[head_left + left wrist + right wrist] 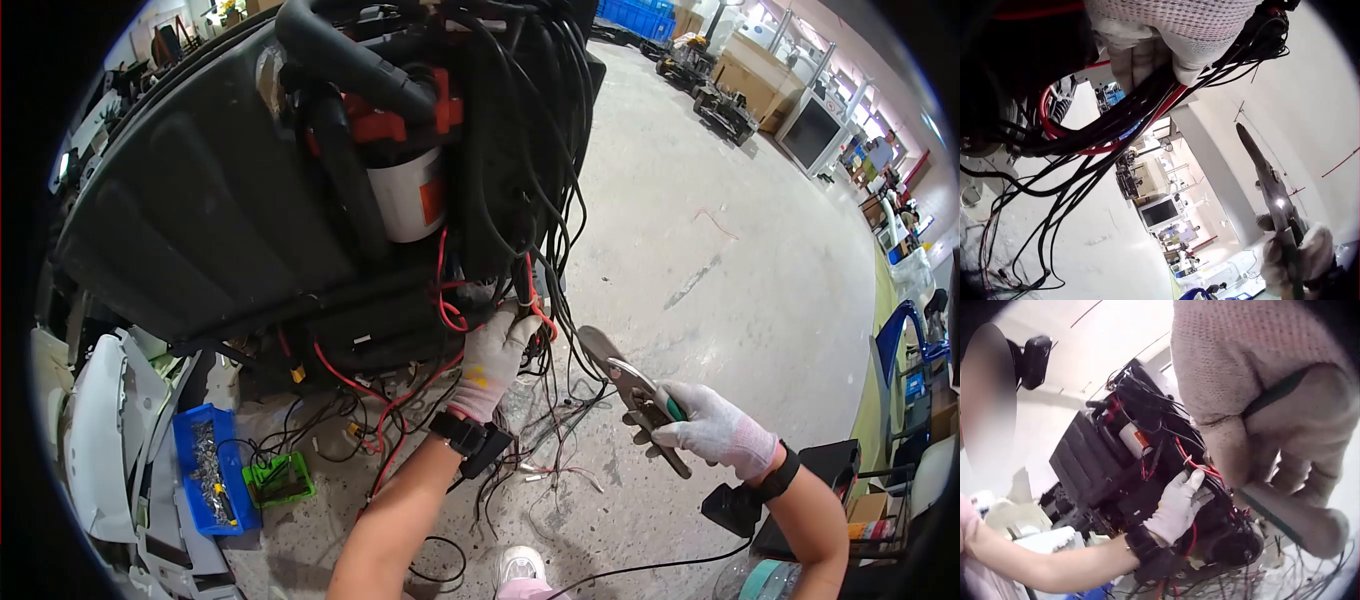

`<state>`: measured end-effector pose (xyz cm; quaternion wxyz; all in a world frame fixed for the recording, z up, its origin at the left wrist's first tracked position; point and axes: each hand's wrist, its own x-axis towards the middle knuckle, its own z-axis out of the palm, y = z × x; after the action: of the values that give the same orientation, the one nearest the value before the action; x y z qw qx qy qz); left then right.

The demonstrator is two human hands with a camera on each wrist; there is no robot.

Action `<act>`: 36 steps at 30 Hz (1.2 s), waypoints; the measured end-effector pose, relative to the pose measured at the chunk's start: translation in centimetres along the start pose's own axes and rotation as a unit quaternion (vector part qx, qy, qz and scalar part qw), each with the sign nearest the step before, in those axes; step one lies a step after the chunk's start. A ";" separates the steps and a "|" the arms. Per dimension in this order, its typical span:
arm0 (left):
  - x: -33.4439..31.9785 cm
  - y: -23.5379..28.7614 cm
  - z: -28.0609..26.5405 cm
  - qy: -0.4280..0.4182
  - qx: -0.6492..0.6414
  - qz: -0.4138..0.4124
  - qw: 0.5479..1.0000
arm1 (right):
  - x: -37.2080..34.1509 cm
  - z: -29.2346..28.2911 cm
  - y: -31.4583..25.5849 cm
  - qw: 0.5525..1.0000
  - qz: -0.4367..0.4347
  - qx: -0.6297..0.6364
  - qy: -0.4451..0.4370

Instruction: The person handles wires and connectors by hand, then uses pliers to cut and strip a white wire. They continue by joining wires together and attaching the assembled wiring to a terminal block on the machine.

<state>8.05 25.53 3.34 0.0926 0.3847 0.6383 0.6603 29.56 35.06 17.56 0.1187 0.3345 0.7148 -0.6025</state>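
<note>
My gloved left hand (490,365) grips a bundle of black cables and a red wire (1163,109) at the lower right of a large black machine (200,210). In the left wrist view the thumb and fingers curl round the bundle, and loose cable ends hang below. To the right, my gloved right hand (715,425) holds metal shears (608,352) by their green-lined handles (1300,522). The blades point up and left toward the cables, apart from them. A white and red motor (405,195) sits above the left hand.
On the floor at left stand a blue bin (205,500) of small metal parts and a green tray (280,480). White panels (110,440) lean beside them. Wires (385,410) spread over the floor under the machine. A shoe (522,565) shows at the bottom.
</note>
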 end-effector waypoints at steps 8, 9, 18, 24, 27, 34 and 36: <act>-0.6 0.5 -0.6 0.005 0.086 -0.019 0.996 | 2.2 1.1 -3.1 0.983 -0.026 -0.183 0.003; -0.4 0.7 -0.6 0.000 0.100 -0.011 0.995 | 2.4 1.2 -2.7 0.983 -0.058 -0.173 0.008; -0.3 0.8 -0.4 -0.013 0.123 -0.005 0.992 | 0.1 2.4 -1.8 0.997 0.000 -0.074 0.005; -0.3 -1.0 -0.3 0.023 0.109 0.044 0.993 | 1.9 2.3 1.7 0.992 -0.091 -0.079 0.027; -0.3 1.8 -0.8 -0.037 0.117 -0.064 0.990 | 1.0 1.9 0.3 0.998 -0.046 -0.040 -0.006; -0.6 0.6 -0.9 -0.020 0.136 -0.004 0.990 | 1.4 1.7 -1.3 1.000 0.011 -0.014 0.001; -0.4 0.4 -0.6 0.008 0.102 0.041 0.994 | 1.9 1.4 -1.1 0.998 -0.011 -0.066 -0.008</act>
<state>8.11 24.80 3.66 0.0211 0.4128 0.6866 0.5981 27.11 34.34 17.04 0.1396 0.3128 0.7555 -0.5585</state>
